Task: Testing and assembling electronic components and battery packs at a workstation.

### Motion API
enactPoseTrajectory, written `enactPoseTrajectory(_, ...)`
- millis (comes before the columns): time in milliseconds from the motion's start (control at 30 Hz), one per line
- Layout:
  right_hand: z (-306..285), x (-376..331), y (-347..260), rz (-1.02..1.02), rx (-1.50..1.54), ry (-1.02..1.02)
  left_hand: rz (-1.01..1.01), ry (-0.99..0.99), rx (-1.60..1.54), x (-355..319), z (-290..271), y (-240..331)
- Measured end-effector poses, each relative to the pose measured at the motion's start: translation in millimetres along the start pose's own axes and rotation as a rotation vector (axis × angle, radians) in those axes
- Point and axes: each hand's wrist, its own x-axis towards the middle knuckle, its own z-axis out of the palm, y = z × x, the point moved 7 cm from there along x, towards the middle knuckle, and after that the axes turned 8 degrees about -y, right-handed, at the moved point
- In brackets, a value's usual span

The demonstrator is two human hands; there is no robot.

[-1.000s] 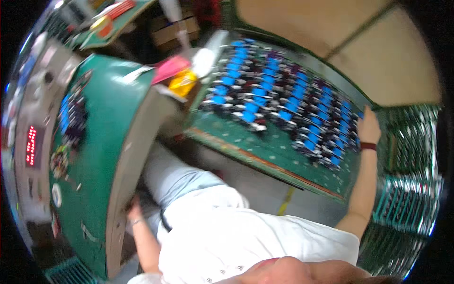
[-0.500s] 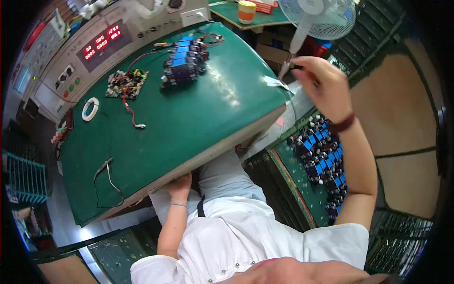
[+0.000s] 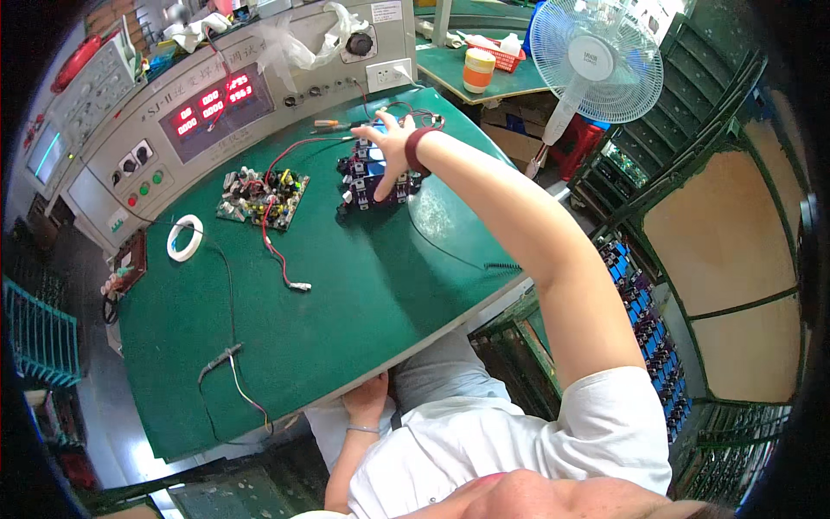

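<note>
My right hand (image 3: 396, 157) reaches over a row of black electronic modules with blue tops (image 3: 372, 183) on the green bench. Its fingers are spread and nothing shows between them; the hand covers part of the row, and whether it touches is unclear. My left hand (image 3: 367, 398) lies low by the bench's front edge, over my lap, its fingers mostly hidden. Left of the modules sits a bare circuit board (image 3: 264, 201) crowded with parts. A red cable (image 3: 275, 251) with a white plug runs from the board. Behind the modules lie thin red and black wires (image 3: 424, 117).
A test panel (image 3: 285, 86) with a red display backs the bench. A white tape roll (image 3: 184, 238) and a probe lead (image 3: 226, 353) lie at left. Beyond the bench stand an orange-white cup (image 3: 478, 71) and a fan (image 3: 592, 60). More blue-topped modules (image 3: 644, 320) fill the right side.
My right hand has swung left from beyond the bench's right edge to above the modules, its fingers now spread. My left hand stays by the front edge. The whole view has shifted.
</note>
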Motion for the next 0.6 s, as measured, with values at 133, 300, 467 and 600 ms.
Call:
enactPoseTrajectory(133,-0.6,24.5,2.3,0.02,-0.016,-0.14,0.059,0.268,0.004,-4.0,-21.2,6.6)
enactPoseTrajectory(300,4.4,28.9,2.8,-0.037,-0.073,-0.152,0.141,0.288,-0.318,-0.7,-14.2,0.7)
enactPoseTrajectory(467,2.6,24.9,-1.0,-0.084,-0.09,-0.096,0.087,0.213,0.009,-2.3,-10.4,3.3)
enactPoseTrajectory(600,6.3,29.4,-9.9,-0.079,-0.146,-0.233,0.115,0.141,0.146,4.7,-7.6,4.9)
